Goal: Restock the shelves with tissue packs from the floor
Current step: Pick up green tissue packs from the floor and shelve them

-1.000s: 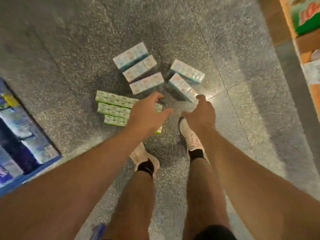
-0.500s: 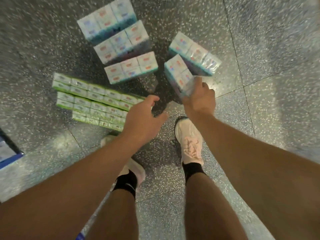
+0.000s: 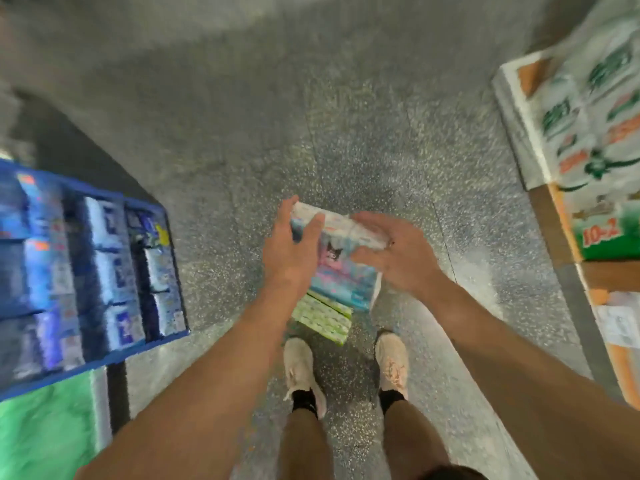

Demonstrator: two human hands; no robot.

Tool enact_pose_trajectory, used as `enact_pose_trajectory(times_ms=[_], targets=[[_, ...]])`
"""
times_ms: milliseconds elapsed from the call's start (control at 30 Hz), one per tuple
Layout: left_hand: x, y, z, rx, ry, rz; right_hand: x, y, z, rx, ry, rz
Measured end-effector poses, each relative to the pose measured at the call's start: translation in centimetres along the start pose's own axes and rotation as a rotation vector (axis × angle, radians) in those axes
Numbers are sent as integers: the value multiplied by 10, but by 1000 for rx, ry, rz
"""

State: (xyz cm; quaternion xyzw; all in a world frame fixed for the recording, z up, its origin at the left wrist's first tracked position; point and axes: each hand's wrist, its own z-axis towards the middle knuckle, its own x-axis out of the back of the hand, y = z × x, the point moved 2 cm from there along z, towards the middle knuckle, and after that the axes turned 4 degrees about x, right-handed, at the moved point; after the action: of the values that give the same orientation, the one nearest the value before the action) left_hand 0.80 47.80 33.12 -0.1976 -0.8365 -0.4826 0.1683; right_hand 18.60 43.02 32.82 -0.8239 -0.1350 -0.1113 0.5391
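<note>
Up off the floor comes the blue-and-pink tissue pack (image 3: 337,261): half a second back our right hand was only touching it among the others, and now we've straightened and it rides between both hands above our feet. Its long axis runs away from us and slightly left, near end low, far end tipped up toward the open aisle. Our left hand (image 3: 289,252) is on the left flank, fingers curled over the top face; our right hand (image 3: 398,252) cups the right side from under and behind, palm up, fingers narrow around the edge. Both hands share the load, and neither is clearly nearer.

Count it out: one pack in our grip, with a dark cartoon figure printed on its wrapper. Directly below it, we see green-and-white packs (image 3: 323,317) on the speckled floor (image 3: 242,150), two or three long rows, partly hidden by the held pack, so the exact number escapes us. The other blue packs are out of view now.

Shelving flanks us. On our left, the blue shelf (image 3: 156,271) shows roughly three columns of blurred packets; on our right, the orange-edged shelf (image 3: 557,233) carries one big green-printed bundle (image 3: 595,140). Which side takes this pack we can't tell, but either way we'd judge it a swing sideways with the long axis turned to the shelf.
</note>
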Motion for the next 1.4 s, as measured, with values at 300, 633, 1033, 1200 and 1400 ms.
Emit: enact_pose_trajectory(times_ms=[300,633,1033,1200,1400], targets=[[319,69,-185,-121,528,-123,-111,-327,-94,506,1,-44],[601,-61,-525,-92,1256,-81,-413,-520,-380,1070,-426,-28],[755,-197,-732,5,1728,69,-629,-597,-601,1454,-652,37],[822,-231,-706,-20,1778,72,-707,-630,-587,1493,-602,207],[922,-269,-668,78,1837,87,-825,-687,-560,1557,-622,258]])
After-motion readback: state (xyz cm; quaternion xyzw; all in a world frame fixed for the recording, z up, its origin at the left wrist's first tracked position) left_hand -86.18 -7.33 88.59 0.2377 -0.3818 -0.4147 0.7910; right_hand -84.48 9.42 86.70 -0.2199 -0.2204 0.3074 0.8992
